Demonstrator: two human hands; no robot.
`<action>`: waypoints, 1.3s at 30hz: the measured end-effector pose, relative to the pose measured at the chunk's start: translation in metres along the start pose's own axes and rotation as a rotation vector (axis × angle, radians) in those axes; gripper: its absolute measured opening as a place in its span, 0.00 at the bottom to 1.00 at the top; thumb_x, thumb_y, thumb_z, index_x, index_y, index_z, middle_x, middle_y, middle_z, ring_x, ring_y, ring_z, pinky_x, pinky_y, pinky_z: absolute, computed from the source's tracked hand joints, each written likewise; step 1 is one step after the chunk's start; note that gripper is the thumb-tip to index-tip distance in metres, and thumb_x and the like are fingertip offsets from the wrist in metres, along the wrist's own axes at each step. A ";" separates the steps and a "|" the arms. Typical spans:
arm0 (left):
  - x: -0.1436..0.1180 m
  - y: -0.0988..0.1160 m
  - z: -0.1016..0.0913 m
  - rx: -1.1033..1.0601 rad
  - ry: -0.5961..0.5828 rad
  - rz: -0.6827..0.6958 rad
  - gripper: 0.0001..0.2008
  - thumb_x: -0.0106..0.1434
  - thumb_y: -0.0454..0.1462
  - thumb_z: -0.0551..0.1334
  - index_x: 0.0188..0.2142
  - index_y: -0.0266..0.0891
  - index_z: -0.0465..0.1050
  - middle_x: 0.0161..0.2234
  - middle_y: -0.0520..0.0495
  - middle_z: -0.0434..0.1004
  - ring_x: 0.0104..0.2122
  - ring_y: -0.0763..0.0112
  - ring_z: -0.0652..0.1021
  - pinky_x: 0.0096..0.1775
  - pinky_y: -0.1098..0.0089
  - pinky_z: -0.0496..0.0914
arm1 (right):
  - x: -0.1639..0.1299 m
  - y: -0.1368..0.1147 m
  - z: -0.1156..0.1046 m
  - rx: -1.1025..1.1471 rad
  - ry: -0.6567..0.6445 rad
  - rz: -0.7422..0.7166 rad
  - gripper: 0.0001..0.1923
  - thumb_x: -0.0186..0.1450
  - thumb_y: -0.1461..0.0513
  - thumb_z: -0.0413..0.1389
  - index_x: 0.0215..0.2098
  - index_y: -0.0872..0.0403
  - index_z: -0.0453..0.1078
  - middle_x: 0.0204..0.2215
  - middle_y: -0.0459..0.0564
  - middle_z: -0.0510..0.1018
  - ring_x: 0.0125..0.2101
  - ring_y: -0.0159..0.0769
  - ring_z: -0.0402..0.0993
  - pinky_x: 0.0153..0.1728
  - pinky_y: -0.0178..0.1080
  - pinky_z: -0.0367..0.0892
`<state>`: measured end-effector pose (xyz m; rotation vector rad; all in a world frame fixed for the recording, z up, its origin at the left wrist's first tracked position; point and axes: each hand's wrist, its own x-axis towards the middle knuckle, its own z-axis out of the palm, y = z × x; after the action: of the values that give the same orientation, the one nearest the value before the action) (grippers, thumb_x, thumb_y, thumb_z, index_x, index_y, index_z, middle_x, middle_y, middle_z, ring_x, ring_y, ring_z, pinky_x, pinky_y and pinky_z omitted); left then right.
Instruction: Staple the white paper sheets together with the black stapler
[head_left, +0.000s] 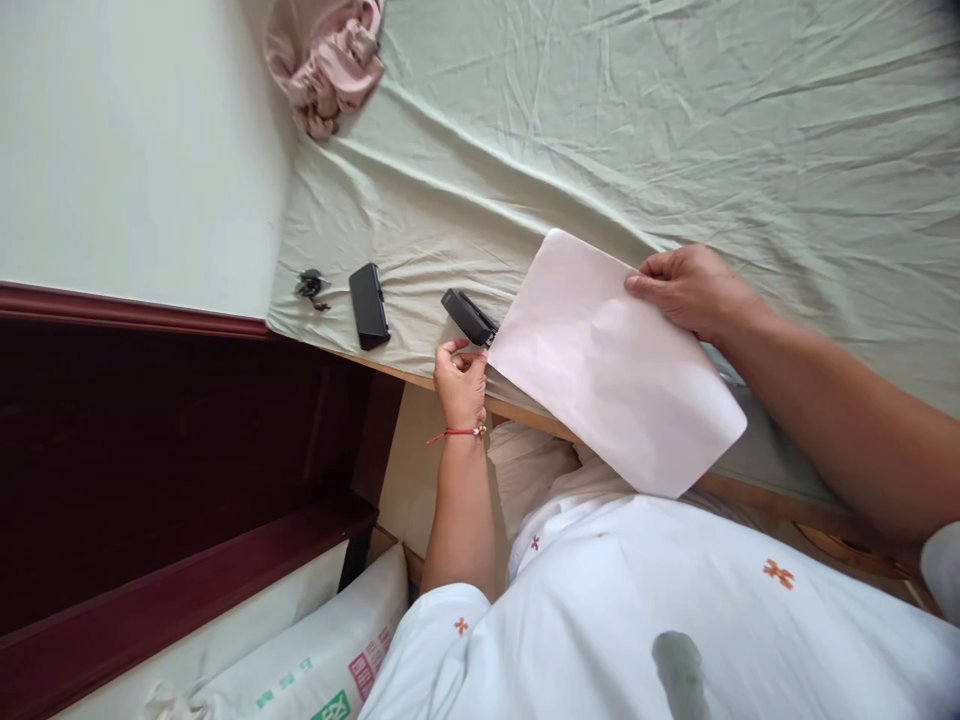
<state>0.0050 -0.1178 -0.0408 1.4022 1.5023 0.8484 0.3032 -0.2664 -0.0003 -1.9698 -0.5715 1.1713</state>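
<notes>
At centre frame, the right hand [690, 288] pinches the upper edge of a sheet of paper [615, 365] lying over the bed [675, 130] edge. The left hand [461, 380], fingers curled, touches the black stapler [469, 316] at the paper's left corner. A black case [368, 305] lies further left.

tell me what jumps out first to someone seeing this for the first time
A large pale sheet of paper lies mid-frame over the bed's edge, the right hand gripping its far corner. At its left corner sits a black stapler, the left hand just below it. A crumpled pink cloth lies top left.
</notes>
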 end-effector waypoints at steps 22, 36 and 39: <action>-0.015 -0.025 -0.001 0.204 0.063 0.409 0.21 0.72 0.35 0.64 0.62 0.44 0.85 0.46 0.44 0.83 0.37 0.68 0.78 0.43 0.69 0.74 | 0.008 0.013 -0.002 0.091 0.008 -0.068 0.12 0.67 0.53 0.69 0.31 0.50 0.78 0.27 0.53 0.81 0.23 0.38 0.71 0.20 0.40 0.62; -0.019 -0.019 0.006 0.253 0.122 0.425 0.25 0.65 0.30 0.60 0.55 0.46 0.90 0.33 0.50 0.80 0.36 0.65 0.79 0.48 0.66 0.76 | 0.011 0.019 -0.005 0.040 -0.034 -0.142 0.17 0.69 0.47 0.68 0.31 0.48 0.76 0.27 0.53 0.79 0.24 0.40 0.69 0.24 0.43 0.64; -0.020 -0.016 0.006 0.299 0.123 0.395 0.29 0.61 0.28 0.59 0.53 0.47 0.91 0.28 0.53 0.77 0.32 0.65 0.78 0.47 0.66 0.76 | 0.011 0.019 -0.005 0.027 -0.024 -0.161 0.18 0.70 0.45 0.68 0.32 0.48 0.76 0.26 0.52 0.79 0.24 0.39 0.68 0.24 0.43 0.63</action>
<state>0.0042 -0.1402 -0.0549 1.9412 1.5127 0.9908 0.3123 -0.2724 -0.0198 -1.8522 -0.7092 1.0990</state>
